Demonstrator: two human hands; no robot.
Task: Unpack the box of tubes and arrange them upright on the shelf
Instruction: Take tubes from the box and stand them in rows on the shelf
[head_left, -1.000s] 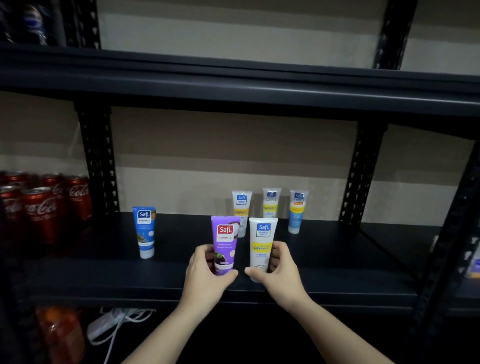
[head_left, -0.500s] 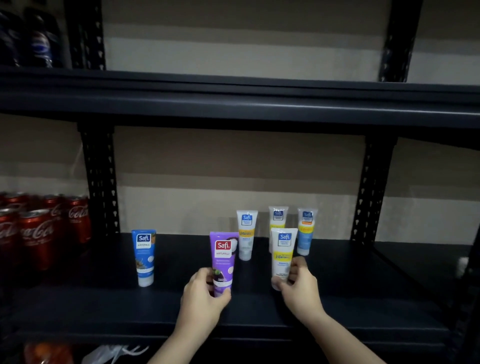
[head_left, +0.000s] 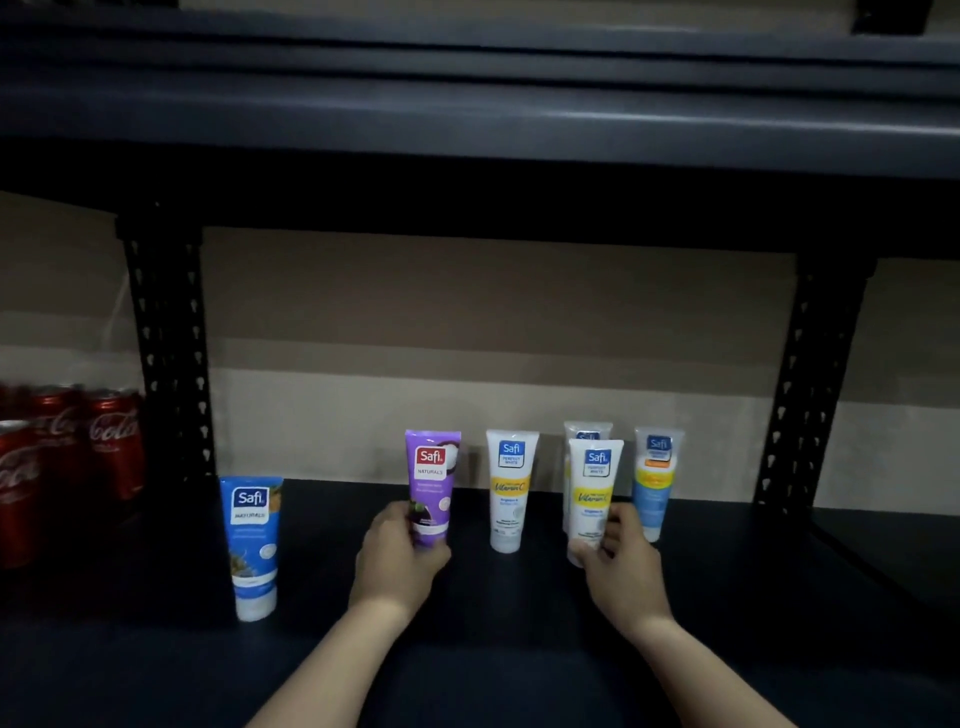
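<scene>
My left hand (head_left: 397, 558) grips the lower part of a purple tube (head_left: 432, 475), held upright on the dark shelf (head_left: 519, 623). My right hand (head_left: 621, 561) holds a white and yellow tube (head_left: 592, 488) upright, just in front of another white tube (head_left: 584, 431) that it mostly hides. A second white and yellow tube (head_left: 509, 488) stands free between my hands. A white and blue tube (head_left: 655, 478) stands at the right end of the row. A blue tube (head_left: 253, 545) stands alone nearer the front, to the left. No box is in view.
Red cola cans (head_left: 67, 457) stand on the shelf to the left, behind a black perforated upright (head_left: 166, 343). Another upright (head_left: 810, 384) rises at the right. An upper shelf (head_left: 467, 104) hangs low overhead. A beige wall closes the back.
Both hands have pushed their tubes farther back on the shelf, toward the back row. The view has come closer and dropped lower.
</scene>
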